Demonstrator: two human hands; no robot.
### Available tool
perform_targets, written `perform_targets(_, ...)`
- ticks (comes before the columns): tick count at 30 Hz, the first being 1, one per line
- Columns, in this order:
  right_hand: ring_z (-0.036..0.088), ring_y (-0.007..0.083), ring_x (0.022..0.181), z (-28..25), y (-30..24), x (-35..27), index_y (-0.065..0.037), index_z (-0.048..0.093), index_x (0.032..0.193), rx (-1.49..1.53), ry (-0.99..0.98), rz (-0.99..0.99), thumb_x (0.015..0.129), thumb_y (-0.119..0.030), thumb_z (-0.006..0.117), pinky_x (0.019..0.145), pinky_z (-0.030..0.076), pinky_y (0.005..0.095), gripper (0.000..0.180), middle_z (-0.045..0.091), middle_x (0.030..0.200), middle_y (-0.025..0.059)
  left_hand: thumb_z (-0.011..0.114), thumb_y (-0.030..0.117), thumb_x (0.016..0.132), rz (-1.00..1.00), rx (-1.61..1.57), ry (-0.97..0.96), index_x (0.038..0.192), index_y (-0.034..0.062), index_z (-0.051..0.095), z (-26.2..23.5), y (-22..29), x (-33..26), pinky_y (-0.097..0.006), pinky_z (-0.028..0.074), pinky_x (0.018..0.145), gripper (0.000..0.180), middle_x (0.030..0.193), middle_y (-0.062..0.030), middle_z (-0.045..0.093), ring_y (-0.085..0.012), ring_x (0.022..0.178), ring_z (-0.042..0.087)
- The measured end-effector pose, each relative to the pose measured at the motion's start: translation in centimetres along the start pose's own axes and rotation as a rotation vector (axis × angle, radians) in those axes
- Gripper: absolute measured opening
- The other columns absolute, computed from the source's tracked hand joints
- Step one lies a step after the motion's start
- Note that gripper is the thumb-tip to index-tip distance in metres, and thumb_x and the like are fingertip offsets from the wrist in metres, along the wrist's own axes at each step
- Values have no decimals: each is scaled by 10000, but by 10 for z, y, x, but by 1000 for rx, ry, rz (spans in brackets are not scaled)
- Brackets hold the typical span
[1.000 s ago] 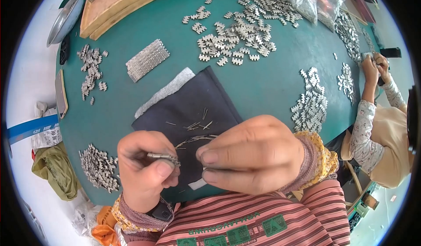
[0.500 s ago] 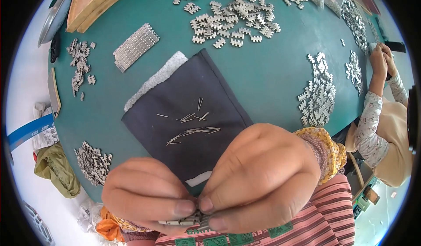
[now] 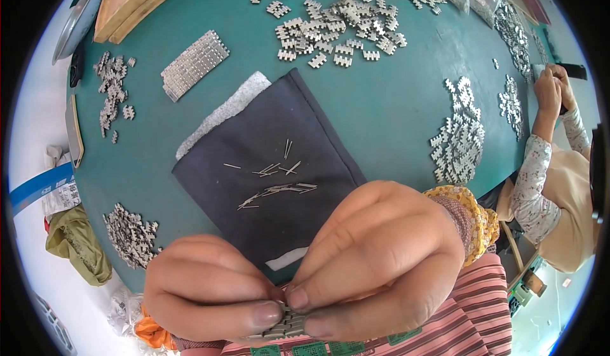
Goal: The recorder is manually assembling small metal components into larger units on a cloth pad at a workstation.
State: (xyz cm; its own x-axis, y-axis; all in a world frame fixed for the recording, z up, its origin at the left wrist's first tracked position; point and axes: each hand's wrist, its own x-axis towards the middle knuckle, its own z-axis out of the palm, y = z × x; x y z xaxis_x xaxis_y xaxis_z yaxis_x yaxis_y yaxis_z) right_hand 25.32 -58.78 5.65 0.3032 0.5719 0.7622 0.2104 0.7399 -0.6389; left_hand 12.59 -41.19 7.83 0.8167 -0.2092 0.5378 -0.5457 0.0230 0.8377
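Close to my body, my left hand and my right hand meet fingertip to fingertip. Both pinch a small piece of joined metal watch-band links, and the fingers cover much of it. Whether a pin is also between the fingertips is hidden. Just beyond my hands lies a dark folded cloth, with several thin metal pins scattered over it. A pale felt-like sheet sticks out from under its far left edge.
On the green table lie a block of watch-band strips, a large far heap of link pieces, a right heap and a near-left heap. A wooden frame stands far left. Another person's hands work at the right edge.
The watch-band piece has tilted between my fingers, so more of its linked face shows. My hands keep their pinch and have barely moved. The whole view has shifted slightly.
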Motion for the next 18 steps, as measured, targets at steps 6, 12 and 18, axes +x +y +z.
perform_targets(6, 677, 259, 709, -8, 7, 4, 30, 668, 866, -112, -86, -68, 832, 11, 624, 581, 553, 308, 58, 647, 903, 186, 746, 9, 722, -129, 213, 213, 918, -73, 680, 15, 3, -1, -280, 466, 454, 222, 732, -153, 634, -211, 564, 619)
perform_targets(12, 613, 200, 610, -5, 18, 0, -16, 681, 878, -377, -45, -13, 710, -50, 718, 498, 492, 308, 175, 602, 799, 75, 761, 9, 715, -404, 320, 463, 946, -5, 700, 29, 7, -8, -230, 437, 530, 239, 777, -87, 638, -145, 642, 599)
perform_targets(18, 610, 222, 640, -22, 17, 9, -82, 682, 917, -613, -66, 201, 703, -53, 735, 543, 485, 319, 223, 613, 776, 59, 725, -4, 755, -424, 403, 673, 877, -13, 695, 18, -3, -31, -192, 375, 489, 126, 757, -57, 627, -73, 600, 560)
